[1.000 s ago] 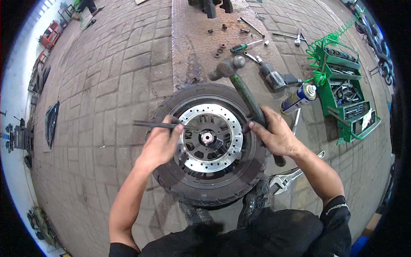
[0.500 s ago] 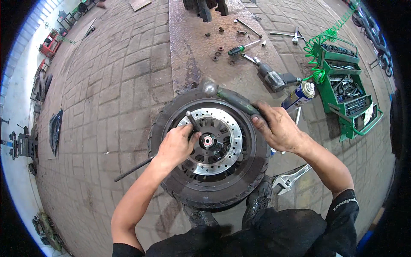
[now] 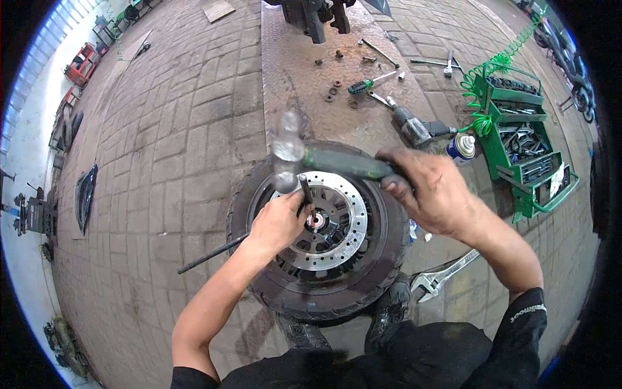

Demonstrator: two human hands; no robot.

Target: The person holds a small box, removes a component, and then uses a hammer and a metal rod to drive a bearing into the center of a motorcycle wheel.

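A motorcycle wheel (image 3: 311, 303) with a black tire lies flat between my feet, its drilled brake disc (image 3: 356, 236) facing up. My left hand (image 3: 275, 223) is closed around a dark metal rod (image 3: 304, 187), held upright and slightly tilted by the hub (image 3: 316, 221); its lower end is hard to make out. In my right hand (image 3: 434, 191) is a ball-peen hammer (image 3: 289, 150) with a dark green handle. The hammer's head, blurred by motion, hangs just above and left of the rod's top. Another length of dark bar (image 3: 210, 255) sticks out from under my left forearm.
A treaded metal plate (image 3: 278, 97) ahead carries washers (image 3: 331, 94), bolts and a green-handled screwdriver (image 3: 360, 85). On the right are an impact wrench (image 3: 408, 125), a spray can (image 3: 460, 149) and an open green toolbox (image 3: 512, 172). An adjustable wrench (image 3: 440, 279) lies beside my foot.
The hammer has swung left and toward me, from the tire's far edge to near the rod's top. My left hand has shifted slightly to the right, still holding the rod.
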